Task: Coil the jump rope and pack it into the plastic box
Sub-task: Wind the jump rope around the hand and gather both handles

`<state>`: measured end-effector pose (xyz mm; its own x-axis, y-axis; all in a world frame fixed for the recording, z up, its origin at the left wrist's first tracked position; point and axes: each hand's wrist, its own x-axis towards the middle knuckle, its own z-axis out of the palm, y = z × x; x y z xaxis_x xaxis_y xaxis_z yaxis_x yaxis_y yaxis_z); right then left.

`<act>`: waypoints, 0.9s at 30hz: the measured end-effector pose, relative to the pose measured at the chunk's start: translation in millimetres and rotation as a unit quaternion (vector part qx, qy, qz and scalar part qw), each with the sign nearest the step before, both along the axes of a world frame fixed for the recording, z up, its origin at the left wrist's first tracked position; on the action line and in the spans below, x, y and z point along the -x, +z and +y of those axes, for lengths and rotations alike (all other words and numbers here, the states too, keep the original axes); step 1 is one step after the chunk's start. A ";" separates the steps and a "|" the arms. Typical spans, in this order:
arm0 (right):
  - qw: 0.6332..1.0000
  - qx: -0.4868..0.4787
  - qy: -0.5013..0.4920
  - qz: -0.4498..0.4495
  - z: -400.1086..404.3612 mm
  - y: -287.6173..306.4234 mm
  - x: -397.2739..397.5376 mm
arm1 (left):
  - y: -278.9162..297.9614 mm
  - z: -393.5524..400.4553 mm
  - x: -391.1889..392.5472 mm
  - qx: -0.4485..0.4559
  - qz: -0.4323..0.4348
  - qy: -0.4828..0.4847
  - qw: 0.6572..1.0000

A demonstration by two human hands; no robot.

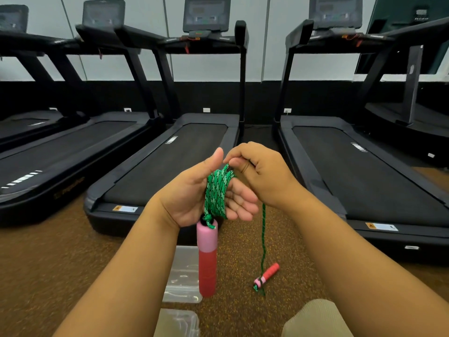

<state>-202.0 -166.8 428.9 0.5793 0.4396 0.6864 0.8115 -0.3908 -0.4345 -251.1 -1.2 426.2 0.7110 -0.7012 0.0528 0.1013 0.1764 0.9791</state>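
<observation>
A green jump rope (217, 190) is wound in several loops around the fingers of my left hand (194, 193), palm up. One pink and red handle (207, 256) hangs below that hand. My right hand (262, 171) pinches the rope at the top of the coil, and a loose strand (263, 239) drops from it to the second handle (267, 277) lying on the floor. A clear plastic box (184, 271) sits on the floor under my hands, partly hidden by the hanging handle.
A clear lid or second box part (179, 322) lies at the bottom edge. Black treadmills (170, 161) stand in a row ahead on the brown speckled floor (60, 251). My knee in beige fabric (315, 319) shows lower right.
</observation>
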 end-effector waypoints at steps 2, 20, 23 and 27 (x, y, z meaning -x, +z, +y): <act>0.999 -0.018 0.009 0.030 2.4 -6.6 1.2 | -0.6 0.4 -0.3 0.024 0.004 -0.013 1.000; 0.988 0.139 -0.020 0.063 7.5 -67.9 38.4 | 0.7 6.9 -5.1 0.159 -0.037 0.148 0.975; 0.978 0.202 -0.041 0.017 4.7 -62.8 47.3 | -1.3 12.4 -8.7 0.125 -0.043 0.179 0.975; 0.966 0.238 -0.059 -0.078 0.5 -50.9 53.4 | -5.0 16.2 -10.8 0.087 -0.037 0.196 0.976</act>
<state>-255.4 -166.3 378.0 0.5504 0.6641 0.5060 0.7901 -0.6101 -0.0586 -240.3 15.0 421.2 0.9126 -0.3521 0.2078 -0.0765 0.3524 0.9327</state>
